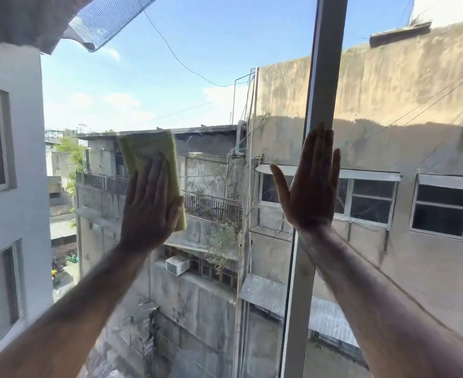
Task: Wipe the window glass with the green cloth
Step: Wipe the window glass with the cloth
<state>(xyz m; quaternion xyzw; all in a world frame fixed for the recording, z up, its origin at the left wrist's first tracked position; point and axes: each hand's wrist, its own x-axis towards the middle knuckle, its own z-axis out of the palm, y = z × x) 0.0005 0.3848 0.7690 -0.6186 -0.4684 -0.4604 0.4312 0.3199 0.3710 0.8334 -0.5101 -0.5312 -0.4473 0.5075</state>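
at the far left, seen through the window glass point(211, 77), stands a pale grey building point(12, 148) with two framed windows, one above the other. a piece of blue netting point(107, 20) hangs from the overhang at the top left.

right of that, the left hand point(150, 205) is raised against the glass, palm flat, fingers straight and held together. it presses the green cloth point(154, 156) to the pane. the cloth is folded to a long strip, yellowish green, and its upper end shows above the fingertips while its right edge runs down beside the thumb. the cloth looks slightly blurred. the bare left forearm reaches up from the lower left corner.

behind the glass in the middle lie weathered concrete buildings point(197, 309) with a railed balcony, a white air conditioner box point(177, 264) on a ledge, and a dark cable point(181, 64) sagging across the blue sky.

further right, the right hand point(310, 189) is spread flat, fingers extended and a little apart, thumb out to the left, gripping nothing. it lies over the grey upright window frame point(325, 77), palm toward the pane; the frame passes behind the hand and wrist.

at the far right a stained tan wall point(415, 105) rises, with white-framed windows point(443, 208) below it.
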